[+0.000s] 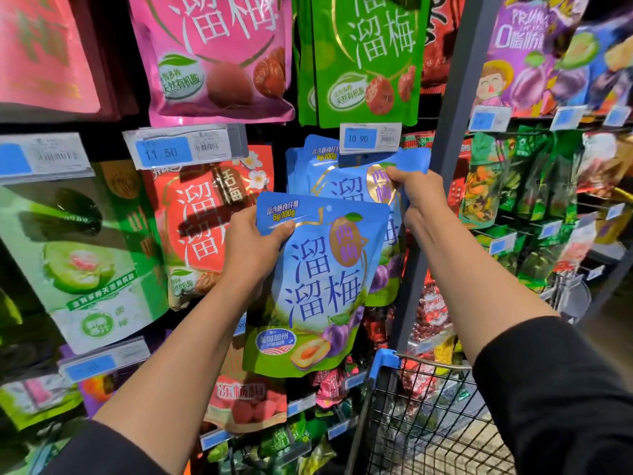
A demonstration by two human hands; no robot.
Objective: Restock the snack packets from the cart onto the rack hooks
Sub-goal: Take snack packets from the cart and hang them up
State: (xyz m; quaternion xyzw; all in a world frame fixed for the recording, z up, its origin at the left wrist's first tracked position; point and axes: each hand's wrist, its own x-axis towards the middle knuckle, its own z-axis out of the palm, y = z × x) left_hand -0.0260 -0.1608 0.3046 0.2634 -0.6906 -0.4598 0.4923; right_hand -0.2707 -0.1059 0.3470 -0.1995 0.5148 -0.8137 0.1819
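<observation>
Nearest, at lower right, stood a black wire shopping cart with a blue corner (428,406); what lay in it could not be made out. Above it, the left hand (251,248) pinched the top left corner of a blue glossy plum snack packet (318,289), thumb on its front, holding it upright before the rack. The right hand (416,197) gripped the upper right edge of the blue packets hanging on the hook (342,180) behind, under a price tag reading 10.90 (370,137). Beside hung a red packet (202,221), a grey upright post (442,159) to their right.
</observation>
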